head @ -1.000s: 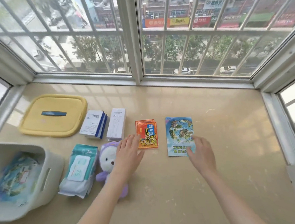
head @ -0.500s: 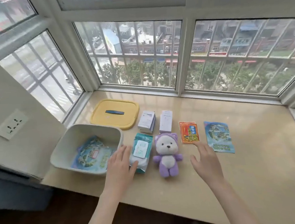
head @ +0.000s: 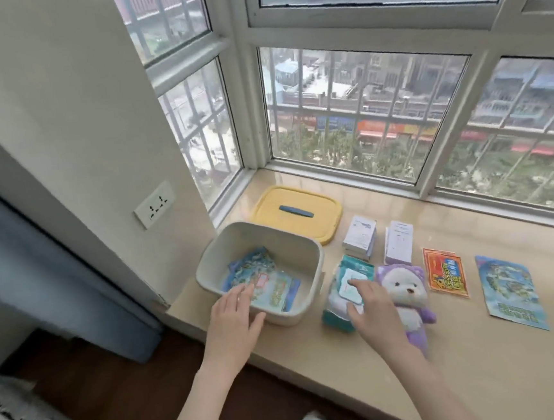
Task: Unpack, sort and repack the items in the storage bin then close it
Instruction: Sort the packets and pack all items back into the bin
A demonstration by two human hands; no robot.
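Note:
The cream storage bin (head: 306, 250) stands open at the left end of the window ledge, with blue picture packets (head: 261, 279) lying inside. My left hand (head: 235, 320) reaches over its near rim, fingers straight, fingertips at the packets. My right hand (head: 369, 305) rests with straight fingers on the teal wet-wipes pack (head: 348, 272) just right of the bin. The yellow lid (head: 297, 211) with its blue handle lies behind the bin.
Laid out on the ledge (head: 449, 355) to the right: a purple plush bear (head: 405, 294), two white boxes (head: 360, 236) (head: 399, 241), an orange packet (head: 445, 272), a blue packet (head: 510, 291). Window frames bound the back; a wall with a socket (head: 154, 203) stands at left.
My view has pulled back and swung left. Both hands have moved left: the left from beside the orange packet into the bin, the right from the blue packet onto the wipes pack.

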